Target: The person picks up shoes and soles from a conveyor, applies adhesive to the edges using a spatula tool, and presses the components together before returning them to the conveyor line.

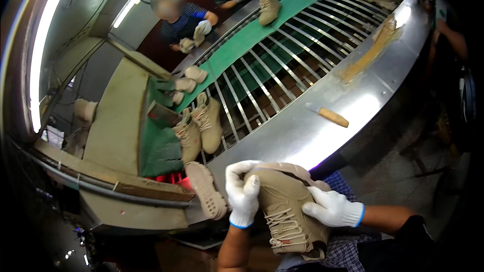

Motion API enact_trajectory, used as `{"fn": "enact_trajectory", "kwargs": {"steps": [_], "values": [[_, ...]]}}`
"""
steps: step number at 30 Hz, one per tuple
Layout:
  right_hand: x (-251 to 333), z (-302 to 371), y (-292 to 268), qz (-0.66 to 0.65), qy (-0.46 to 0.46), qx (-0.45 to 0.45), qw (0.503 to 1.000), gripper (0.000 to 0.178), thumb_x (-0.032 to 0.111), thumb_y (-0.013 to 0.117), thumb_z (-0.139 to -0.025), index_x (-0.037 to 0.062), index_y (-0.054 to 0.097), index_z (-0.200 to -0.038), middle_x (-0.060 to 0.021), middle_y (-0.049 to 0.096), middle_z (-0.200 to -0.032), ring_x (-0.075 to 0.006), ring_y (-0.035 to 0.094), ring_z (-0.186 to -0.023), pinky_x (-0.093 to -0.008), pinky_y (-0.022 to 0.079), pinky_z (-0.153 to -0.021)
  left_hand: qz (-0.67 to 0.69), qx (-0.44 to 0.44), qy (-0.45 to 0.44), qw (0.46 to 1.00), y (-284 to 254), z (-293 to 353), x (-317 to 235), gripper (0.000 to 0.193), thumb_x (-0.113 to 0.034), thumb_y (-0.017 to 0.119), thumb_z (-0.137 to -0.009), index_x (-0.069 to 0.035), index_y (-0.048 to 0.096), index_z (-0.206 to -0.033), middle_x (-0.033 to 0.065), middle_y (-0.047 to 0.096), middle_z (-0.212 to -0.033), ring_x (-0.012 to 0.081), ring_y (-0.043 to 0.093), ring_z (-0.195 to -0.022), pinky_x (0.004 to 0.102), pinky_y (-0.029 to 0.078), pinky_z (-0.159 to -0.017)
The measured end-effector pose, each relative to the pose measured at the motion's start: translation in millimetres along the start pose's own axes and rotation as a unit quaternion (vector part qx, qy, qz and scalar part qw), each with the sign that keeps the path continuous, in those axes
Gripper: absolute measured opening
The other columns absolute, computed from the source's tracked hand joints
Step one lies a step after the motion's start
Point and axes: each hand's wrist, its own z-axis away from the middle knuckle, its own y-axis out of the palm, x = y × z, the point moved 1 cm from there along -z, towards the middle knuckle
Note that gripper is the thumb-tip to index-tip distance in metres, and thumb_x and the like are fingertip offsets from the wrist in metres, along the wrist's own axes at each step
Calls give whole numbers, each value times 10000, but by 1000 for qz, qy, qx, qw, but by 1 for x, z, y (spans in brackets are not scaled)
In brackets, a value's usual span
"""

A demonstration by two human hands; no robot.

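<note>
A tan lace-up shoe (282, 196) is held between my two hands at the front edge of the metal counter, toe pointing away from me. Along its far side runs a pale pinkish sole (290, 168); whether it is fully joined to the shoe I cannot tell. My left hand (243, 191), in a white knit glove, grips the toe end, thumb on the upper. My right hand (333, 206), gloved alike, is closed round the side, with its thumb on the upper and the fingers partly hidden. Left of the shoe, a loose sole (205, 191) leans at the counter's edge.
A wooden-handled tool (333, 117) lies on the metal counter (282, 146). Beyond runs a roller conveyor (262, 80) with a green belt (237, 60), carrying several tan shoes (207, 126). A machine housing (118, 116) stands left. Two people (184, 25) handle shoe parts across the line.
</note>
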Motion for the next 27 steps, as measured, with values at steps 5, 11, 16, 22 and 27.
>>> {"fn": "enact_trajectory", "kwargs": {"steps": [5,11,16,22,27], "values": [[-37,12,-5,94,-155,-84,980,447,190,819,-848,30,690,-1245,-191,745,-1061,-245,761,-943,-342,632,-762,-66,-82,17,994,-31,59,31,442,-322,728,-979,30,536,-1165,180,685,-1112,209,643,-1012,364,527,-952],[-5,-68,10,120,-488,-235,832,503,118,816,-809,80,690,-1294,-122,737,-1096,-280,749,-840,-364,627,-684,-22,-31,65,997,-19,62,1,548,-425,758,-976,14,486,-1160,223,671,-1101,245,666,-944,403,557,-902],[47,-105,-11,150,-537,-99,824,310,203,758,-931,100,705,-1219,-90,749,-909,-271,740,-720,-373,607,-624,-14,-54,59,997,-8,59,-18,666,-486,844,-893,4,496,-1178,186,643,-1119,224,636,-1001,385,531,-937],[64,-114,-26,156,-421,74,891,260,344,598,-1080,151,655,-1245,-101,712,-850,-307,706,-682,-413,588,-626,-40,-3,25,999,-13,48,-18,639,-424,847,-893,19,509,-1205,150,630,-1136,195,616,-1022,362,520,-948],[42,-72,-34,134,-436,38,889,411,165,625,-961,30,566,-1345,-154,704,-930,-349,716,-721,-431,593,-619,-124,118,-57,984,-24,38,-28,591,-393,798,-947,57,521,-1210,177,691,-1143,201,662,-1018,345,548,-933]]}}
